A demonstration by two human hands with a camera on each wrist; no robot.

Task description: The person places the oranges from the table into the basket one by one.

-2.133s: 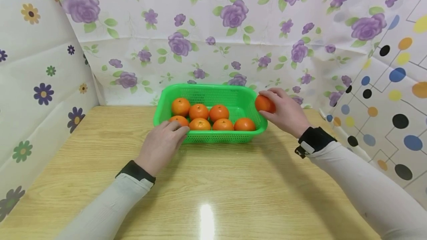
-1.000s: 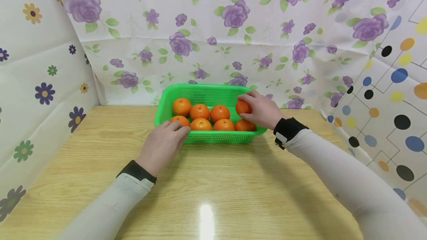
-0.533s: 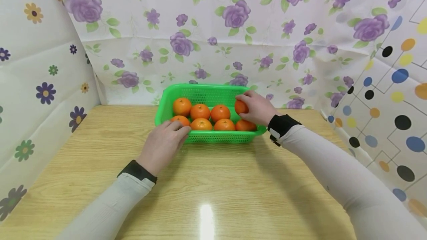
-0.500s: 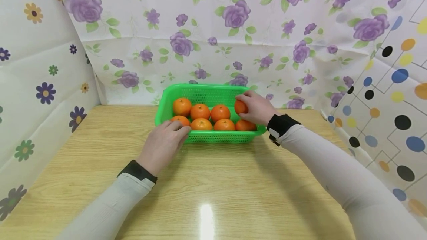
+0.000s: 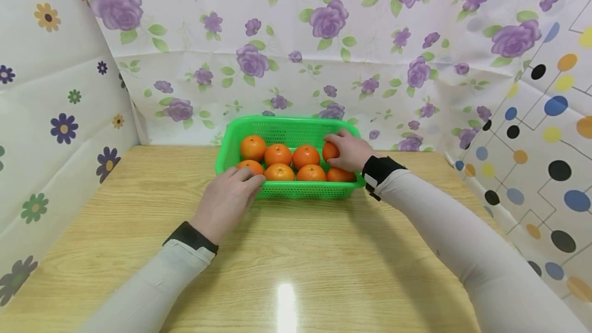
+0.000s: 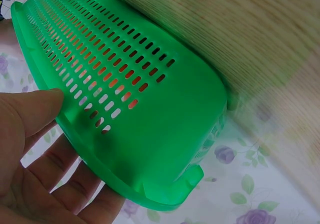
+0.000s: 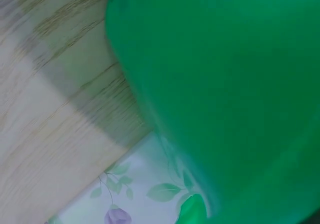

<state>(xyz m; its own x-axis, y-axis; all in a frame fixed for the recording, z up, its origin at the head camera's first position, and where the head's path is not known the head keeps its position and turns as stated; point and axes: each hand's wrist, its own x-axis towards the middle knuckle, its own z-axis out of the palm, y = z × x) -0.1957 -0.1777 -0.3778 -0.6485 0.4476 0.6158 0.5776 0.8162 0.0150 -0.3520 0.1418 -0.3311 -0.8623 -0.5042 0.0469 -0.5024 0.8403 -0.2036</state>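
A green plastic basket (image 5: 300,190) with slotted walls stands near the back of the table. My left hand (image 5: 226,202) grips its front-left rim; in the left wrist view the thumb presses the outer wall while the fingers go behind the rim. Inside the right end of the basket, my right hand (image 5: 352,152) holds a tangerine (image 5: 330,151) between thumb and fingers. Several other tangerines (image 5: 279,172) sit in two rows to its left and in front. The right wrist view shows only the basket's green wall (image 7: 215,94) up close; hand and fruit are hidden there.
The basket rests on a light wood-grain table (image 5: 296,251). Behind it hangs a flowered cloth (image 5: 296,76), close to the back rim. Patterned cloths also close off the left and right sides.
My right hand has carried the tangerine from beyond the basket's right rim leftward and down into the back row. The left hand has stayed on the rim.
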